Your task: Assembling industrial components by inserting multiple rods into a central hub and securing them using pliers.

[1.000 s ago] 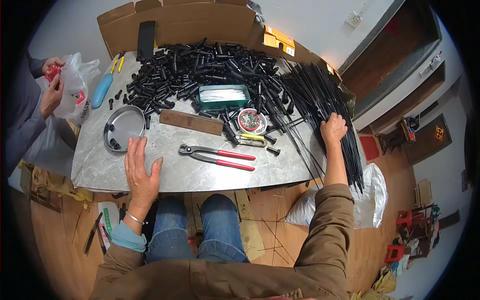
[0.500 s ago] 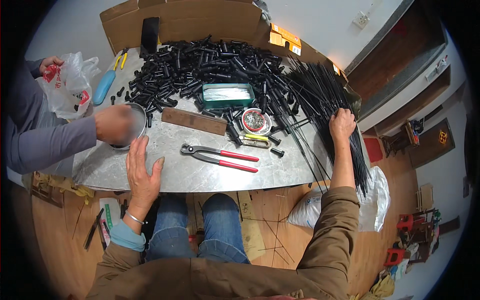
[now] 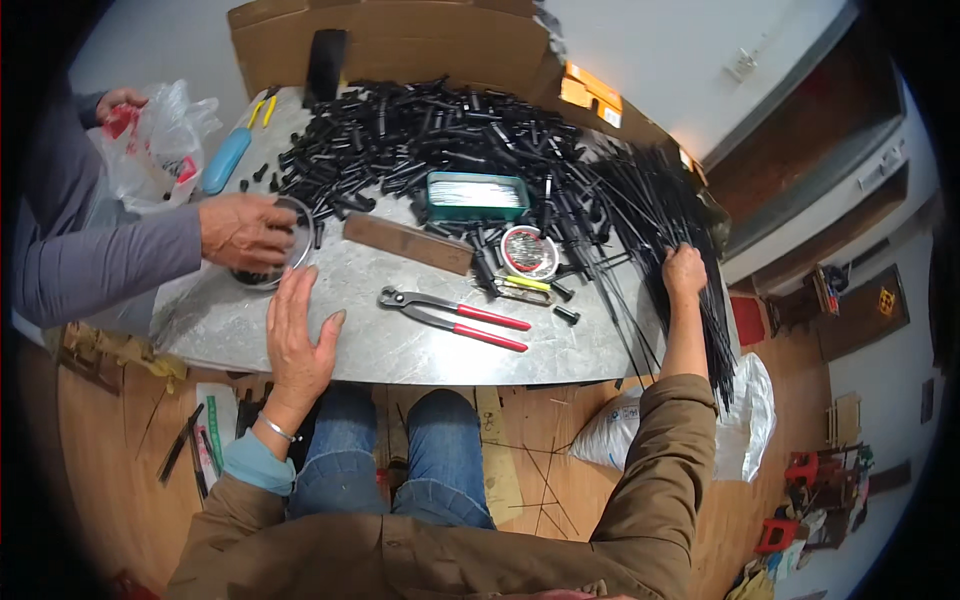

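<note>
At the table's right edge, my right hand [image 3: 684, 272] rests on the bundle of long thin black rods [image 3: 672, 232], fingers curled over them — whether any rod is actually pinched, I cannot tell. The rods lie directly under and beyond that hand, long axis running from the far middle of the table toward its near right, ends overhanging the edge. My left hand [image 3: 298, 338] lies open and flat on the grey tabletop [image 3: 400, 345], well apart, holding nothing — the right is plainly nearer.
</note>
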Demonstrator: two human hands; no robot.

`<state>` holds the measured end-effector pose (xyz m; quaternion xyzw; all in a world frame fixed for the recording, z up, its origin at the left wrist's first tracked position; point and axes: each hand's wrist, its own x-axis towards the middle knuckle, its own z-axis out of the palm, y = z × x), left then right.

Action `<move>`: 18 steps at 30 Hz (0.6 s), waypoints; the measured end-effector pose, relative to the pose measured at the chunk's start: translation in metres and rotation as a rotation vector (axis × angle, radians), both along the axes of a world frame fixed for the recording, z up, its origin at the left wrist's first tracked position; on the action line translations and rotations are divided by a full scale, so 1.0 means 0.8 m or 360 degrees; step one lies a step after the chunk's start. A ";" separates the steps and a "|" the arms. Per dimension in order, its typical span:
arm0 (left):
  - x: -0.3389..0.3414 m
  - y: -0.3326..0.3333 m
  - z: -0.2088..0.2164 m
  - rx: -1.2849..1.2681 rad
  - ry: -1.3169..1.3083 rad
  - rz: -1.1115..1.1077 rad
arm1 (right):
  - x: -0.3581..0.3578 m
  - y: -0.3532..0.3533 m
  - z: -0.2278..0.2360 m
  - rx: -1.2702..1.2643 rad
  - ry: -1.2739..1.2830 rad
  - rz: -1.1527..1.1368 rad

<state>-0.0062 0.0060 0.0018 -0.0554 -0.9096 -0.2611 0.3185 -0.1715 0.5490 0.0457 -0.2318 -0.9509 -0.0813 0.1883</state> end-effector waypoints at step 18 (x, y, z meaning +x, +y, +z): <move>0.009 -0.006 -0.009 0.0019 0.0045 -0.0050 | -0.006 0.043 0.046 0.0275 -0.0058 0.0110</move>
